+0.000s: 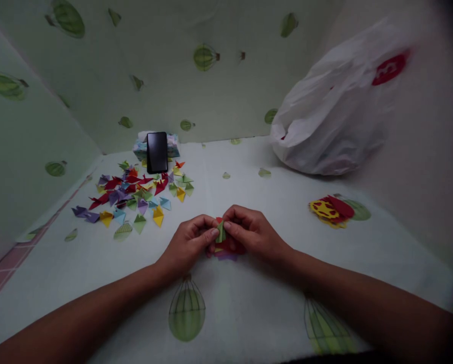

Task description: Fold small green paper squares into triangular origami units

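A small folded piece of green paper (221, 232) is pinched between my two hands at the middle of the table. My left hand (189, 240) grips its left side with thumb and fingers closed. On its right side, my right hand (255, 232) holds it the same way. Just below lie red paper (237, 247) and a bit of purple paper (227, 257), partly hidden by my fingers. To the left is a spread pile of folded paper cranes (139, 194) in red, purple, green, yellow, orange and blue.
A dark phone (157, 152) leans on a tissue box (173, 145) behind the cranes. On the right lie red and yellow paper cut-outs (330, 210). A large white plastic bag (332, 116) stands at the back right. Balloon-patterned walls (166, 91) enclose the back and left.
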A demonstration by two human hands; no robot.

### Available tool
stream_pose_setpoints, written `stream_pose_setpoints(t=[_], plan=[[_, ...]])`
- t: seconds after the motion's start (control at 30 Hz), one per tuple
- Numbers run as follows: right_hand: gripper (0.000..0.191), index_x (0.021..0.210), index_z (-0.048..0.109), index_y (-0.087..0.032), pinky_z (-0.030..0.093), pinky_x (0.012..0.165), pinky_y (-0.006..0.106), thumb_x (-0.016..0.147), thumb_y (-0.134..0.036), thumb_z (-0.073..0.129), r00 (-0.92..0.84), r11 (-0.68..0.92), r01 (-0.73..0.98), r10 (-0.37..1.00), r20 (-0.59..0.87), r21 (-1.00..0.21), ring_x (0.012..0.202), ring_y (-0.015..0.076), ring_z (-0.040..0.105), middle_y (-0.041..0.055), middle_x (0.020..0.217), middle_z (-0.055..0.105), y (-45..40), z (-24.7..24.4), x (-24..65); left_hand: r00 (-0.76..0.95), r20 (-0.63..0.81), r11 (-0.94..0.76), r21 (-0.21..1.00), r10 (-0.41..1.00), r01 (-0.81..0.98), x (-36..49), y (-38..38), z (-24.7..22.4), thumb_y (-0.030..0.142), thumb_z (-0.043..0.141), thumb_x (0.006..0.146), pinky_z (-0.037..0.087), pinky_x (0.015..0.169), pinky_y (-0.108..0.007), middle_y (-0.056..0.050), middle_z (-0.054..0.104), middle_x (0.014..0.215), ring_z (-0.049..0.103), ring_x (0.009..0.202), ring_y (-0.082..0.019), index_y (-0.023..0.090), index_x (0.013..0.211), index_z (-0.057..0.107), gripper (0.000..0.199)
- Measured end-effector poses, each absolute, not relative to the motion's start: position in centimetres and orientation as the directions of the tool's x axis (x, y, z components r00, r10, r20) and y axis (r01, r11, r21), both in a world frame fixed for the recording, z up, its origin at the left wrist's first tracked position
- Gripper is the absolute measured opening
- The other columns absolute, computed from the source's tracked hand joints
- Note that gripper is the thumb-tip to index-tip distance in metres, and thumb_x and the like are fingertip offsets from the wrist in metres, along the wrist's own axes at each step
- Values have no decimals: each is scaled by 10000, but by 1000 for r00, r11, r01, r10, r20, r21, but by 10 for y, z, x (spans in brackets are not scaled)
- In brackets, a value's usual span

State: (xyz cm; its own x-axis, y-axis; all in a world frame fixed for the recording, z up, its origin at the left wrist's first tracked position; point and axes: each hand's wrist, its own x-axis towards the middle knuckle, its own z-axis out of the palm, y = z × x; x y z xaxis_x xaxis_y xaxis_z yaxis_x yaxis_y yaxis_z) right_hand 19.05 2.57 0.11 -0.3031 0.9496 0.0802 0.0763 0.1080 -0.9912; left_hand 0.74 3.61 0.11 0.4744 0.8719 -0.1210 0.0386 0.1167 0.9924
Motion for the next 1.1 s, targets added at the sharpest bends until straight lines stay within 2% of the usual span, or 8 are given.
stream_pose_setpoints(t=[0.2,0.37,0.63,0.83,0.97,1.1], plan=[[158,758,559,-171,357,450,213,855,-295,574,-286,118,126,955,78,-985,473,88,466,-32,555,541,25,4,190,459,-145,153,988,877,19,9,34,2,350,683,818,376,533,-216,42,554,569,484,519,-86,147,846,631,212],[184,769,546,-177,372,437,204,884,-320,557,-333,59,59,942,36,-996,445,85,492,-41,530,553,23,4,189,470,-148,147,988,870,39,9,35,1,384,684,806,350,496,-208,41,541,573,449,491,-77,149,803,624,243],[376,722,523,-172,392,433,191,939,-478,504,-413,-4,-18,911,3,-1000,439,78,535,-25,540,594,28,1,192,495,-194,186,980,847,67,10,35,4,395,667,797,330,468,-197,39,531,607,434,472,-62,153,740,581,263],[377,710,552,-164,380,424,192,841,-503,652,-446,-11,13,895,-16,-1000,422,75,493,-46,497,550,26,5,192,558,-219,206,975,800,87,9,35,3,404,666,787,306,446,-193,36,538,642,402,459,-52,159,764,592,257],[390,670,547,-171,378,432,194,893,-490,582,-426,55,113,905,1,-992,424,76,494,-35,503,560,25,8,192,590,-209,200,976,780,83,8,34,3,406,664,792,322,462,-197,25,577,678,416,478,-57,162,755,592,257],[433,647,534,-175,379,421,195,938,-494,498,-421,8,100,906,-34,-995,394,74,499,-31,495,571,27,5,193,559,-210,211,975,802,63,9,34,4,408,681,769,324,460,-199,29,564,663,429,479,-61,165,723,559,276]])
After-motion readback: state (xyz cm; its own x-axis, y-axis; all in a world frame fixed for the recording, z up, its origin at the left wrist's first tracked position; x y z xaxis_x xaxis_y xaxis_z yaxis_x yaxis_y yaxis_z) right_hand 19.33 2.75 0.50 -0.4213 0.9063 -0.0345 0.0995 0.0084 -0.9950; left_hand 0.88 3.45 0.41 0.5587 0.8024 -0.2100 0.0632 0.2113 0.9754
